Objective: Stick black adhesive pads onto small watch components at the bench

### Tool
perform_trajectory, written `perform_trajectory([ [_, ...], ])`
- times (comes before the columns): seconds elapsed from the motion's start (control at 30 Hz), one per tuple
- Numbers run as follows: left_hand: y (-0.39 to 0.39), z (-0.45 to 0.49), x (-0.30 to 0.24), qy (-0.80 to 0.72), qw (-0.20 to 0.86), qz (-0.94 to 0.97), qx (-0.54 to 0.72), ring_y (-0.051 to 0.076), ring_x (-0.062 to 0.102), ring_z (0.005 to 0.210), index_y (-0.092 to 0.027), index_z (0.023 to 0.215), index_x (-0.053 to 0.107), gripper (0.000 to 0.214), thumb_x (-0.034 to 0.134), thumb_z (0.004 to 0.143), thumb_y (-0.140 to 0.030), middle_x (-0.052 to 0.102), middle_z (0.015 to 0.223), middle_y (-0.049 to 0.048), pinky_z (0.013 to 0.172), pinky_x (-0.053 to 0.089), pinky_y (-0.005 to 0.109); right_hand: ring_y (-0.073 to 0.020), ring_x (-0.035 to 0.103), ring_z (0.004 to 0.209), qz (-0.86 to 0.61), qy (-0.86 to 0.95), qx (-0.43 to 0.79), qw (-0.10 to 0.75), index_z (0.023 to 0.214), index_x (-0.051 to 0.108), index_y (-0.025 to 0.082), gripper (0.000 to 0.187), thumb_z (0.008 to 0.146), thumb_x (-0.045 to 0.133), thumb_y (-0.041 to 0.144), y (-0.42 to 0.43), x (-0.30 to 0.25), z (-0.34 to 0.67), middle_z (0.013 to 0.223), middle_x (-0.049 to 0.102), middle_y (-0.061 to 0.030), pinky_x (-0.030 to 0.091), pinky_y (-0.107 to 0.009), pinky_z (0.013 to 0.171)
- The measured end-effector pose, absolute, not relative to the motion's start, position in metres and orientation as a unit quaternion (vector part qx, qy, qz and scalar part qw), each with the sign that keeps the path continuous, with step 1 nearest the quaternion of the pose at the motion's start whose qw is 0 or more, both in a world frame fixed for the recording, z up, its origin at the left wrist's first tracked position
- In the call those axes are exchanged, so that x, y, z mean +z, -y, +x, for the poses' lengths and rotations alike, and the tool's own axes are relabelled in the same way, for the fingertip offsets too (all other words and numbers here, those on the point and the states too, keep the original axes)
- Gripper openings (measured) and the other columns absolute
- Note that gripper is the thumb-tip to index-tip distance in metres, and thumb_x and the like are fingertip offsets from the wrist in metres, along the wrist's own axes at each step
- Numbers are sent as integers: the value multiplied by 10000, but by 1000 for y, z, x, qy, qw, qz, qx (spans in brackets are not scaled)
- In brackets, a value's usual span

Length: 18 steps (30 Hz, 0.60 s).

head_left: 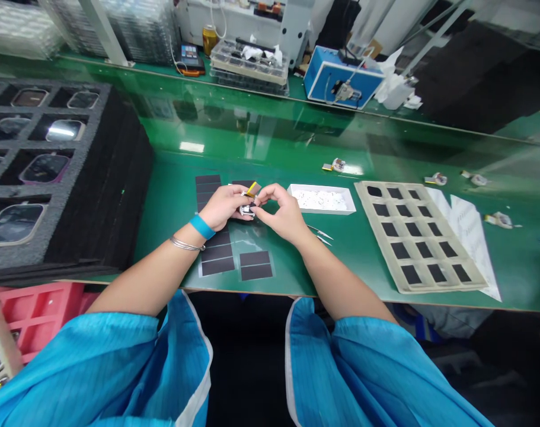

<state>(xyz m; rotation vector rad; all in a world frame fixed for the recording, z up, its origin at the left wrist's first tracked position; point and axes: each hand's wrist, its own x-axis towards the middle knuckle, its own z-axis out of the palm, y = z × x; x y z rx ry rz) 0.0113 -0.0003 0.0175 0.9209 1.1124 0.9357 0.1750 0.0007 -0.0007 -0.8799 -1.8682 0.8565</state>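
Observation:
In front of me, my left hand (223,207) is closed around a small silver electronic module (247,210) with a yellow-and-brown flex tab (253,189) sticking up. The thumb and bent forefinger of my right hand (279,212) meet at the module's right edge; a small dark piece shows at these fingertips. Fingers cover much of the module. Under and beside my hands lie clear sheets with black adhesive strips (217,265) and a smaller sheet of black strips (256,265). A pair of tweezers (319,235) lies by my right wrist.
A white box (322,199) of small white bits lies behind my right hand. A beige compartment tray (423,237) with black pieces stands right, several loose modules (338,165) beyond. A black foam stack (92,178) bearing framed glass parts borders the left. A blue machine (341,77) stands behind.

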Motion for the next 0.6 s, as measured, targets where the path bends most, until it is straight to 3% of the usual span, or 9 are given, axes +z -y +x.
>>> perform_trajectory([
  [0.23,6,8,19,-495,638,405,429,100,606,569,-142,782,677,268,809,561,-219,638,657,-11,532,574,202,-204,538,897,-396,811,210,377,833,551,214,93,811,613,148,6,2,166,823,615,-23,420,-344,850],
  [0.33,6,6,21,-499,632,419,421,92,619,617,-208,757,705,218,829,579,-228,691,707,-40,562,571,172,-224,520,969,-418,826,160,343,901,579,209,65,856,586,162,5,2,163,894,627,-44,406,-350,876],
  [0.43,5,5,23,-499,627,461,381,105,626,679,-296,726,727,162,830,608,-257,726,775,-104,598,586,186,-246,514,1046,-446,816,129,345,978,601,190,151,833,641,193,1,3,164,1054,616,-89,412,-370,923],
  [0.53,3,5,19,-529,612,458,370,166,660,742,-288,689,740,267,872,464,-341,744,838,-90,562,603,221,-232,537,1096,-461,785,202,362,1046,602,178,349,744,763,248,-5,7,170,1141,607,-92,431,-340,968],
  [0.6,-2,4,10,-550,611,439,364,243,689,834,-260,677,749,358,872,354,-354,756,902,-44,552,620,254,-183,591,1029,-443,764,310,352,1047,610,193,360,741,779,275,-10,9,175,1115,638,-48,469,-277,908],
])
